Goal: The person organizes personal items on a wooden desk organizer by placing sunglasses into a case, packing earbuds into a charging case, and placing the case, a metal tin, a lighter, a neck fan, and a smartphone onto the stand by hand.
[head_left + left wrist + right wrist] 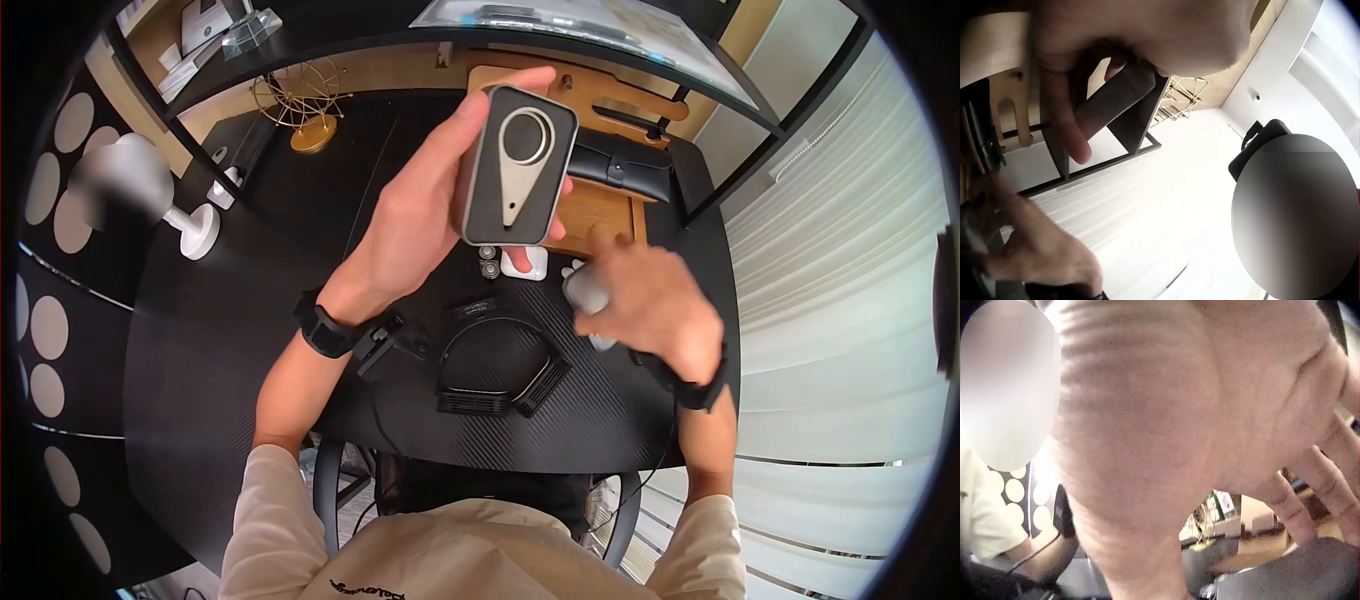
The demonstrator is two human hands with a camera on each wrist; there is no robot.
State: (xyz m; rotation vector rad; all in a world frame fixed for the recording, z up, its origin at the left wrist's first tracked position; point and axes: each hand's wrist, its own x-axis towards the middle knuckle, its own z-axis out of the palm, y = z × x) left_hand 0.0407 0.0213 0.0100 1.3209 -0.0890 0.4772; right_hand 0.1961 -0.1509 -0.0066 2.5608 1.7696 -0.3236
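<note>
Raised over the desk, my left hand grips a grey rectangular case by its sides. Dark lining fills the case, and a beige pointed piece with a ring lies in it, facing the head camera. My right hand is blurred above the desk's right side, beside a pale rounded object. In the right wrist view its fingers are spread and relaxed, with nothing seen in them.
A black angular frame lies mid-desk. Behind it are a white case and small round items. A wooden tray and black pouch sit at the back right. A white lamp and gold wire ornament stand left.
</note>
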